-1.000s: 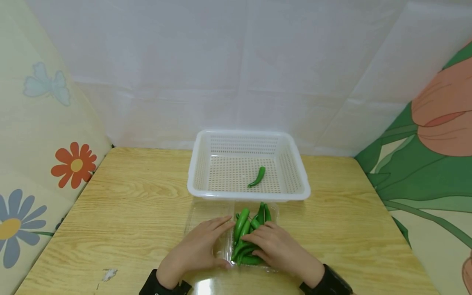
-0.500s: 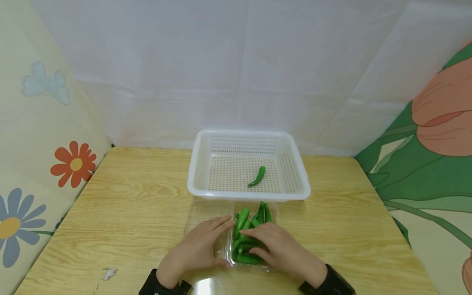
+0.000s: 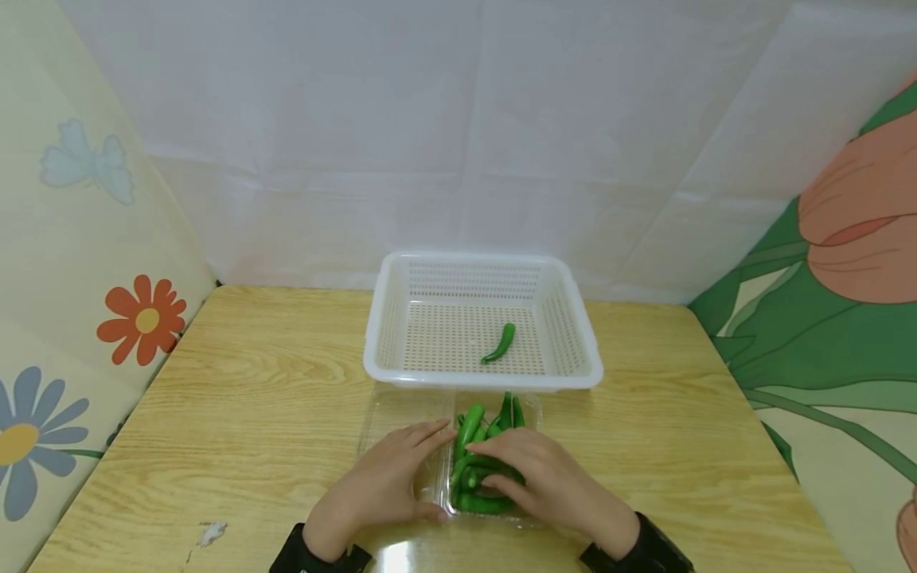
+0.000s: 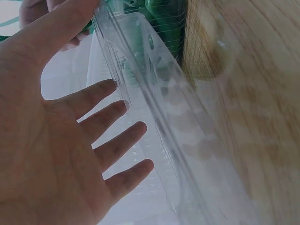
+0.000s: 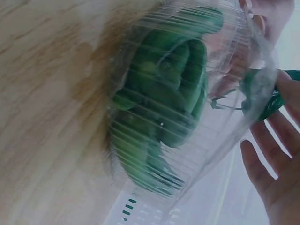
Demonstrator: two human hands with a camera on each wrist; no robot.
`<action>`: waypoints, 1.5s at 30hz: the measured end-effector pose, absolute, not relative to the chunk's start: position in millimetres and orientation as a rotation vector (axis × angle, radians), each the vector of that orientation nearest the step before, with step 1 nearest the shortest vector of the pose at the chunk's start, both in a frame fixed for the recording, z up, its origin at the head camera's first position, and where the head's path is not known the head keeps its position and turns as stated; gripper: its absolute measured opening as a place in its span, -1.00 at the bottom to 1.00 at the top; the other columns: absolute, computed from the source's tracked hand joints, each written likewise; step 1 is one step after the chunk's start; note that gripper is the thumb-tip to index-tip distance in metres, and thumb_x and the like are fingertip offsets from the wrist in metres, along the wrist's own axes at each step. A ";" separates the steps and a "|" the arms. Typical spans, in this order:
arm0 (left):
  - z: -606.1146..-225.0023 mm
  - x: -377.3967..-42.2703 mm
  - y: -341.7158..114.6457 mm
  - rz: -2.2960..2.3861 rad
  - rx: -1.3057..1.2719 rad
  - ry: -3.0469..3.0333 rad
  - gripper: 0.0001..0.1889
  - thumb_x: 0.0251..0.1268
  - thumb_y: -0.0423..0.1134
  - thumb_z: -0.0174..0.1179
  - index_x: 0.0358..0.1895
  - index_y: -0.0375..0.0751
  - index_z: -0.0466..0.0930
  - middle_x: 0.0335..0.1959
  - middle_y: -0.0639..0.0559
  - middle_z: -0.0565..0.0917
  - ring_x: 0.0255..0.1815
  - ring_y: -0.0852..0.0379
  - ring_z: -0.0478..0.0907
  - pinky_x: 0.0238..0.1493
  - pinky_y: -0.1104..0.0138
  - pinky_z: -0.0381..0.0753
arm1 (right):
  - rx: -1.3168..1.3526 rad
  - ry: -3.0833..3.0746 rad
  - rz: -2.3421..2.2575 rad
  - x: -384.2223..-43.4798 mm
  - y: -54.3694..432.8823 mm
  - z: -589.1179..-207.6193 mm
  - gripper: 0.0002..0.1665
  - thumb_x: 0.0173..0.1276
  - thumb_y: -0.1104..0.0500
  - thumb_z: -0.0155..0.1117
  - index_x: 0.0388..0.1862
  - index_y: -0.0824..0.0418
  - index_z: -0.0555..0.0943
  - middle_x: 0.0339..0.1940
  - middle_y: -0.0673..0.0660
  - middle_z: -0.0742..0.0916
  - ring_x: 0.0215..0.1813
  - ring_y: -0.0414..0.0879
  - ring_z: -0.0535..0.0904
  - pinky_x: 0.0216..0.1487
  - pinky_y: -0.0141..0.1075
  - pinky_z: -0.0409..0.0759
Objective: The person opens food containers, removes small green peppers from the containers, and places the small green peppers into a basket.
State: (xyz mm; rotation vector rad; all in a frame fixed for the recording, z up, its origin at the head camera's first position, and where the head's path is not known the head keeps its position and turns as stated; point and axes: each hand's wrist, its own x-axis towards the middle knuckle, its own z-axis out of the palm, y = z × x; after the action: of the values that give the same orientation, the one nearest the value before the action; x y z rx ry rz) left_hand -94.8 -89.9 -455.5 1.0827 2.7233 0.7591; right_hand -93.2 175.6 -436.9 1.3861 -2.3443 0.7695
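Several green chili peppers lie in the right half of a clear plastic clamshell box, its lid folded out to the left. My left hand rests at the hinge between the halves. In the left wrist view its fingers are straight and spread against the clear plastic. My right hand reaches over the peppers, with one green chili pepper between thumb and fingers in the right wrist view. Its palm side hides part of the pile in the head view.
Directly behind the box stands a white perforated plastic basket with one green chili pepper in it. The wooden table meets a white cloth at the back and flower-patterned panels at both sides.
My right hand has shifted slightly right, its thumb and index finger spreading round a pepper in the near part of the box. The left hand has stayed put.
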 end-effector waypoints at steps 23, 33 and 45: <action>-453.4 -95.1 -87.8 0.750 1.078 2.736 0.08 -0.14 0.22 0.51 0.52 -0.07 0.23 0.51 -0.01 0.27 0.46 -0.06 0.27 0.44 -0.04 0.26 | 1.352 -2.289 0.707 -102.2 176.8 -418.2 -0.50 0.27 0.18 0.39 0.20 0.18 0.59 0.04 0.02 0.72 0.02 -0.09 0.65 0.06 -0.17 0.65; -452.8 -93.5 -88.2 0.736 1.069 2.744 0.08 -0.14 0.19 0.52 0.52 -0.08 0.23 0.51 0.00 0.27 0.46 -0.06 0.27 0.44 -0.03 0.26 | 1.300 -2.296 0.604 -111.1 182.8 -409.3 -0.44 0.15 0.24 0.41 0.18 0.20 0.59 0.03 0.04 0.71 0.05 -0.02 0.64 0.09 -0.10 0.63; -451.8 -92.7 -87.1 0.722 1.079 2.747 0.08 -0.14 0.21 0.51 0.52 -0.10 0.23 0.51 -0.03 0.27 0.45 -0.07 0.27 0.44 -0.03 0.26 | 1.185 -2.320 0.544 -129.4 199.2 -396.0 -0.53 0.18 0.22 0.37 0.10 0.22 0.62 -0.06 0.07 0.74 -0.05 -0.04 0.66 0.01 -0.09 0.66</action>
State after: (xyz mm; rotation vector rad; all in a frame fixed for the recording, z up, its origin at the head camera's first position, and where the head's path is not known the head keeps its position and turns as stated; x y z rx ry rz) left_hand -92.7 -87.1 -451.8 1.0795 2.7469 0.7216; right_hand -129.4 199.2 -396.0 1.1853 -2.3197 0.5435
